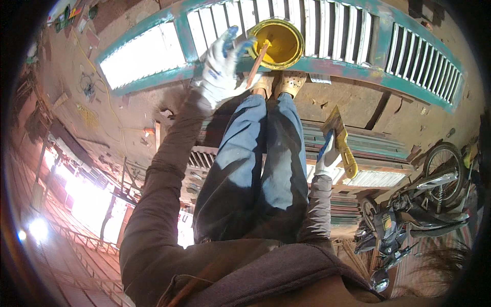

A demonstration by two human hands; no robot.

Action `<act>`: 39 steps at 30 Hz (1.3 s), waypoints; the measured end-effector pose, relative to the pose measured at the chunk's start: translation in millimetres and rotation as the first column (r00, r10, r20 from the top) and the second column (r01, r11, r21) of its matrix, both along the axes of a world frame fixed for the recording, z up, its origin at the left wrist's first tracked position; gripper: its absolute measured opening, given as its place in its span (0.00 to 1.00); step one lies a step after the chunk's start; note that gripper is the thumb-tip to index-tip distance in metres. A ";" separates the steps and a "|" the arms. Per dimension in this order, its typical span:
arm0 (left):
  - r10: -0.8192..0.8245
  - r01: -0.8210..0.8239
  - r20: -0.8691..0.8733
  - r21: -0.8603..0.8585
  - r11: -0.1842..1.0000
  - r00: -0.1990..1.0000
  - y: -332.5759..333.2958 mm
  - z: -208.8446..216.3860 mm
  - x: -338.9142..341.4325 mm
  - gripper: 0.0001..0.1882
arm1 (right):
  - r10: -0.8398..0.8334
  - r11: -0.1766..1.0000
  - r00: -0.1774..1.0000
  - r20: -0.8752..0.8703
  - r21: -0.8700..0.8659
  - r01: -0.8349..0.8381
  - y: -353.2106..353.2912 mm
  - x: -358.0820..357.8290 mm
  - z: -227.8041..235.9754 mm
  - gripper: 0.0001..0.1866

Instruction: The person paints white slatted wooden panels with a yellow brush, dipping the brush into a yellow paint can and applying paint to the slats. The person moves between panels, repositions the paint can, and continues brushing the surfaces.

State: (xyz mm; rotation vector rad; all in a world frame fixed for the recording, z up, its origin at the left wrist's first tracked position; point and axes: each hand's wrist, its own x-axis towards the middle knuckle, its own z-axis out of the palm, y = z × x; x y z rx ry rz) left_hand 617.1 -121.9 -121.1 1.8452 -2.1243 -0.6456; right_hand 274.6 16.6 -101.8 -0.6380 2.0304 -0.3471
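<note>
My left hand (220, 71), in a white glove with blue fingertips, is open beside the can, its fingers spread and slightly blurred. A wooden stick (257, 65) leans out of the can, its upper end smeared yellow; its lower end is close to my left thumb, and I cannot tell whether they touch. The round can (299, 57) holds thick yellow paste or paint and stands by the slatted panel. My right hand (329, 156), gloved the same way, is closed around a putty knife (348, 158) with a yellow handle and a broad, yellow-stained blade.
A long green-framed shutter (181, 38) with white slats lies across the far side, past my feet in tan clogs (290, 84). More slatted panels (353, 140) are stacked at the right. A motorcycle (404, 215) is at the lower right. A cord (110, 97) runs over the floor at left.
</note>
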 end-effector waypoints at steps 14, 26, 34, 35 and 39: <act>0.160 -0.153 -0.179 0.051 0.987 0.971 -12.9 13.9 -29.5 0.16 | 0.098 0.992 0.995 0.030 -0.085 -0.095 -50.5 2.1 27.2 0.20; 0.486 -0.468 -0.171 0.135 0.873 0.857 -13.4 -2.0 -82.2 0.14 | 0.214 0.957 0.970 0.114 -0.222 -0.185 -68.4 49.4 13.7 0.20; 0.678 -0.587 -0.467 0.348 0.731 0.567 -9.1 8.2 -50.1 0.14 | 0.171 0.930 0.982 0.081 -0.343 -0.134 -98.6 121.4 33.4 0.17; 0.692 -0.590 -0.521 0.379 0.712 0.500 -3.7 10.5 -44.5 0.13 | 0.141 0.928 0.986 0.088 -0.358 -0.100 -98.1 129.6 32.1 0.16; 0.732 -0.600 -0.640 0.497 0.627 0.234 7.5 39.3 -27.2 0.10 | 0.145 0.836 0.989 0.016 -0.537 -0.114 -107.7 157.8 27.4 0.17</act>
